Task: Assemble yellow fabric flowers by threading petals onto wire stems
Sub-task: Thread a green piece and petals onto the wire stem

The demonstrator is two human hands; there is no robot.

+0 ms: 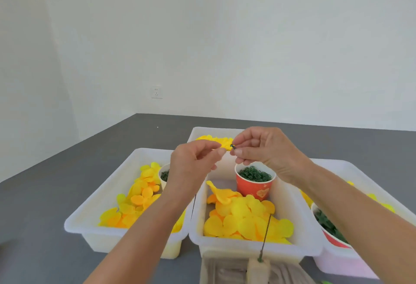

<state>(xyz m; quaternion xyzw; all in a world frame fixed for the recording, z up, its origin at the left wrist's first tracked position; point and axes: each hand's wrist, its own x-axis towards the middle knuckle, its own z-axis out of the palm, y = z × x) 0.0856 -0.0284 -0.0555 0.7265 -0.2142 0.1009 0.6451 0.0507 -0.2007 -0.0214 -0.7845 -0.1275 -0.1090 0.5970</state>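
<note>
Both hands are raised above the middle white bin [198, 234], fingertips nearly meeting. My right hand [265, 150] pinches a small dark green piece [233, 147] between thumb and forefinger. My left hand [193, 164] has its fingers curled, thumb and forefinger pinched together just left of that piece. A thin dark wire stem [193, 207] hangs below the left wrist; its top is hidden behind the hand. Loose yellow fabric petals [243, 216] fill the middle bin. A second wire stem [265, 236] stands upright in a pale foam block [258, 268] at the near edge.
A red paper cup [255, 188] of green rings stands at the back of the middle bin. The left bin [94, 211] holds yellow and orange petals and a white cup [163, 176]. A far bin [198, 132] has more petals. The right bin [351, 171] holds another red cup [331, 229]. Grey floor surrounds them.
</note>
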